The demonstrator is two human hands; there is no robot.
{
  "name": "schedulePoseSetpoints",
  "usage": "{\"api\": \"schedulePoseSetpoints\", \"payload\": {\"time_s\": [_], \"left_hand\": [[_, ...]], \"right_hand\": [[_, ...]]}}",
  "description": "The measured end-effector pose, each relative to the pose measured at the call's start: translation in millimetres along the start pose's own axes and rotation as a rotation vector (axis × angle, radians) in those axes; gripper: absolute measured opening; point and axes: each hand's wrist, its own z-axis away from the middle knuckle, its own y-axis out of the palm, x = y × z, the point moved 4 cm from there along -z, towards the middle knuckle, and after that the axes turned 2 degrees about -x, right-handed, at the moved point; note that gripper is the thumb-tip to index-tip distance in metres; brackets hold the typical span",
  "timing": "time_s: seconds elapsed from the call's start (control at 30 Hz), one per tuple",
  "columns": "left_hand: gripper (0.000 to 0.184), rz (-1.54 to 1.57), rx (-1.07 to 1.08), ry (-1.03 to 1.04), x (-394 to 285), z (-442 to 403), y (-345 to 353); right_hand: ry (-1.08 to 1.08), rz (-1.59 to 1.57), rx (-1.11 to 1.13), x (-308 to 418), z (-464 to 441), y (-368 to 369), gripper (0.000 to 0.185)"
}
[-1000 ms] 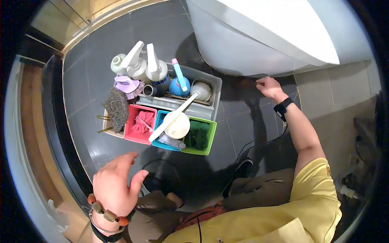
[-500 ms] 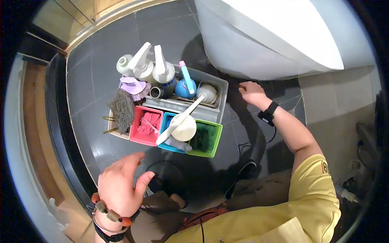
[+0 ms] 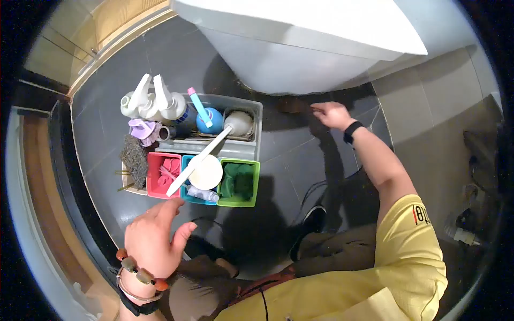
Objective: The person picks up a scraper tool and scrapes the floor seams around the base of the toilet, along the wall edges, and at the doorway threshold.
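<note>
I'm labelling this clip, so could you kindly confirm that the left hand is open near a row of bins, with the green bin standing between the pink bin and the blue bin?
One point is off: the head view shows the blue bin standing between the pink bin and the green bin. The left hand is indeed open near them.

The shirt (image 3: 316, 293) is yellow, sleeve (image 3: 402, 227) lettered; trousers (image 3: 340, 249) brown; right wristband (image 3: 351, 131) black; left bracelet (image 3: 143, 276) beaded, orange and brown.
</note>
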Motion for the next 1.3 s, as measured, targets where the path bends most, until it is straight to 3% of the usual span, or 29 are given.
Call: {"api": "schedulePoseSetpoints", "payload": {"time_s": [0.1, 0.17, 0.2, 0.23, 0.3, 0.37, 0.57, 0.63, 0.73, 0.87, 0.97, 1.17, 1.3], "left_hand": [[0.035, -0.037, -0.004, -0.04, -4, 5, -3], [0.035, -0.062, 0.0, -0.052, -11, 7, -3], [0.036, -0.075, -0.001, -0.066, -15, 8, -2], [0.036, -0.087, 0.001, -0.08, -19, 8, 0], [0.036, -0.087, 0.012, -0.067, -26, 8, 4], [0.036, -0.09, 0.023, -0.087, -29, 7, 8], [0.035, -0.107, 0.007, -0.162, -25, 15, 9], [0.035, -0.131, -0.003, -0.165, -25, 15, 10], [0.034, -0.145, 0.01, -0.178, -28, 14, 16], [0.035, -0.109, 0.038, -0.175, -30, 10, 21], [0.035, -0.12, 0.047, -0.187, -30, 10, 20], [0.035, -0.167, 0.067, -0.182, -32, 6, 26], [0.036, -0.153, 0.072, -0.16, -29, 2, 30]], "right_hand": [[0.271, 0.101, 0.044, -69, 39, -19, 0.032], [0.288, 0.202, 0.061, -87, 39, -37, 0.032], [0.235, 0.192, 0.167, -71, 35, -46, 0.033], [0.034, 0.169, 0.086, -60, 32, -39, 0.033], [-0.123, 0.028, -0.02, -40, 23, -20, 0.033], [-0.12, -0.005, -0.066, -49, 9, -6, 0.032], [0.372, 0.064, 0.142, -135, 41, -40, 0.035], [0.35, 0.051, 0.143, -124, 33, -46, 0.034], [0.105, -0.063, 0.098, -98, 24, -30, 0.033], [0.255, -0.008, 0.123, -141, 27, -29, 0.033], [0.489, -0.013, 0.088, -170, 57, -47, 0.033], [0.124, -0.057, 0.014, -100, 34, -17, 0.033], [0.222, -0.035, 0.029, -134, 45, -23, 0.034]]}}
